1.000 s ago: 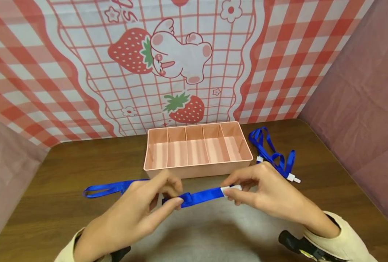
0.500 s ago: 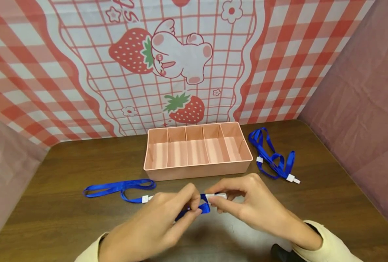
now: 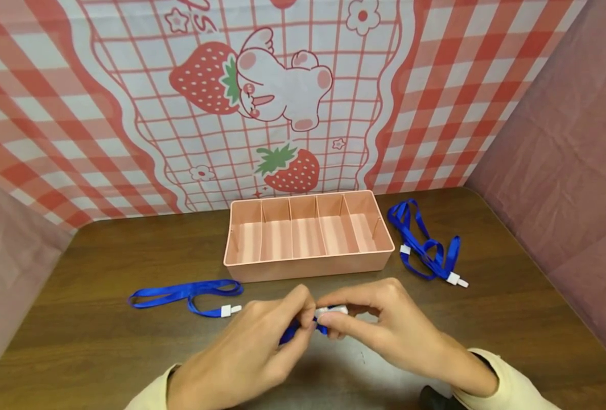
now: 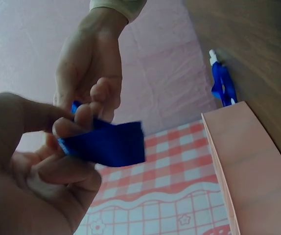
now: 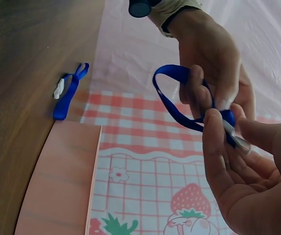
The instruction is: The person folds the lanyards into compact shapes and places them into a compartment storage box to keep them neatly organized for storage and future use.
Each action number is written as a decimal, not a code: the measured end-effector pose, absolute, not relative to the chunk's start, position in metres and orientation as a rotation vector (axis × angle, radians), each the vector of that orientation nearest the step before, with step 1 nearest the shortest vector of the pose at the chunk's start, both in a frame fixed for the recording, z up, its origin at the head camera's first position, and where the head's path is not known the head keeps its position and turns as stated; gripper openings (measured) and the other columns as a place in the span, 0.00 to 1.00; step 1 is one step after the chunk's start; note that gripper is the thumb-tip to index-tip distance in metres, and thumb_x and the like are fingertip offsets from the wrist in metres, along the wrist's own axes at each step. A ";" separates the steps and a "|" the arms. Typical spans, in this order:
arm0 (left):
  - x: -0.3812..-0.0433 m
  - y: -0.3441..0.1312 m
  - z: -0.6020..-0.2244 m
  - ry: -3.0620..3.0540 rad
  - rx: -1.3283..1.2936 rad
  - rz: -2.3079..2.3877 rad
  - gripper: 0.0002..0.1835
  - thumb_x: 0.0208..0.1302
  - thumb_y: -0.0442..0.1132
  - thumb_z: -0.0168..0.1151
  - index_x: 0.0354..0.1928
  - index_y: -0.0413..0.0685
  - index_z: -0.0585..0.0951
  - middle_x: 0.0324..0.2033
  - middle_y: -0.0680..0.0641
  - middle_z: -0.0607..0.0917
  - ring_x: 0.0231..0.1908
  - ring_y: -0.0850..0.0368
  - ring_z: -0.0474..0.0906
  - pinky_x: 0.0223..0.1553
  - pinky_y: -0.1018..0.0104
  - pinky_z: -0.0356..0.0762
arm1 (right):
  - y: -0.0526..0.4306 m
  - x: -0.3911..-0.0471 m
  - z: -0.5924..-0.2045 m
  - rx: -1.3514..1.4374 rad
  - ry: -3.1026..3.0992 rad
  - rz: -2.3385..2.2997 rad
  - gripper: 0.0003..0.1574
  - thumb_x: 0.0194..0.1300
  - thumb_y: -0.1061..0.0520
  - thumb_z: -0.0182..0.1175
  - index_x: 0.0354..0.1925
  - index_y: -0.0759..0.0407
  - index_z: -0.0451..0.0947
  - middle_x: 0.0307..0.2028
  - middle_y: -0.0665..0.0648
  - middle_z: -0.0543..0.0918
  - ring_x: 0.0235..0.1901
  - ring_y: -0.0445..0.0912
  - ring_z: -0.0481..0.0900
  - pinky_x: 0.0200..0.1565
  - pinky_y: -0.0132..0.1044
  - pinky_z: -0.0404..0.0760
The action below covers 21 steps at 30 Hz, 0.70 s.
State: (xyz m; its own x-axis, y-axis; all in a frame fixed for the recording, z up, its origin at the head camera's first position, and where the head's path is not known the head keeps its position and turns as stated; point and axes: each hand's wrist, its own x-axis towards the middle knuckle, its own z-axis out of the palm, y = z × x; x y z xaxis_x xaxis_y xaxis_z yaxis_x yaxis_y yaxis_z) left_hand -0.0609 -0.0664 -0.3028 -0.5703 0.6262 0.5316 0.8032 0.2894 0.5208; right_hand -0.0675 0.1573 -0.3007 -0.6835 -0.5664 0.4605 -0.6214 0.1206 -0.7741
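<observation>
Left hand (image 3: 264, 336) pinches strap (image 4: 111, 145); right hand (image 3: 402, 324), clip (image 3: 332, 311)

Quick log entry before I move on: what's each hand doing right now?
Left hand: closed, pinching the blue strap.
Right hand: closed, pinching the white clip.

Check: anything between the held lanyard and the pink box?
Besides the gripping left hand and right hand, nothing visible stands between the held lanyard and the pink box. The left lanyard and right lanyard lie off to the sides.
</observation>
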 end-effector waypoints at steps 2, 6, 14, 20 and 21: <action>-0.060 -0.065 -0.303 -2.307 -1.299 -1.157 0.11 0.62 0.28 0.59 0.36 0.51 0.69 0.22 0.60 0.70 0.21 0.77 0.60 0.19 0.86 0.57 | 0.156 -0.067 -0.302 1.231 -2.285 1.613 0.13 0.64 0.68 0.65 0.46 0.56 0.85 0.36 0.47 0.88 0.30 0.37 0.85 0.32 0.33 0.84; -0.058 -0.063 -0.304 -2.266 -1.266 -1.169 0.12 0.61 0.28 0.60 0.36 0.51 0.70 0.21 0.60 0.70 0.21 0.77 0.59 0.18 0.85 0.56 | 0.154 -0.067 -0.303 1.272 -2.240 1.555 0.14 0.61 0.66 0.69 0.46 0.57 0.85 0.38 0.49 0.88 0.34 0.38 0.85 0.32 0.31 0.83; -0.058 -0.060 -0.305 -2.249 -1.252 -1.205 0.10 0.65 0.30 0.60 0.41 0.49 0.71 0.28 0.59 0.76 0.25 0.73 0.68 0.26 0.85 0.64 | 0.158 -0.068 -0.300 1.274 -2.266 1.575 0.13 0.63 0.68 0.66 0.45 0.58 0.85 0.36 0.48 0.88 0.31 0.37 0.85 0.32 0.32 0.84; -0.059 -0.063 -0.304 -2.258 -1.287 -1.101 0.14 0.65 0.37 0.65 0.48 0.50 0.72 0.34 0.59 0.77 0.30 0.67 0.67 0.34 0.81 0.64 | 0.163 -0.068 -0.296 1.238 -2.299 1.631 0.14 0.64 0.71 0.63 0.45 0.59 0.85 0.32 0.48 0.87 0.29 0.38 0.85 0.30 0.33 0.84; -0.059 -0.064 -0.304 -2.263 -1.290 -1.081 0.15 0.64 0.37 0.66 0.49 0.50 0.72 0.35 0.59 0.78 0.31 0.67 0.67 0.35 0.80 0.65 | 0.164 -0.068 -0.295 1.231 -2.304 1.636 0.14 0.64 0.72 0.63 0.45 0.59 0.85 0.32 0.48 0.87 0.29 0.38 0.85 0.30 0.34 0.84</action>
State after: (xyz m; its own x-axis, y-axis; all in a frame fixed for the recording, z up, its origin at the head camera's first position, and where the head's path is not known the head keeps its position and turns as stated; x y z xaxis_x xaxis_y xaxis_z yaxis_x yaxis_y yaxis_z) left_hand -0.0590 -0.0637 -0.3035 -0.5409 0.5943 0.5952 0.8364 0.3055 0.4550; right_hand -0.0684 0.1638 -0.2949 -0.6796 -0.5652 0.4677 -0.6280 0.1186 -0.7692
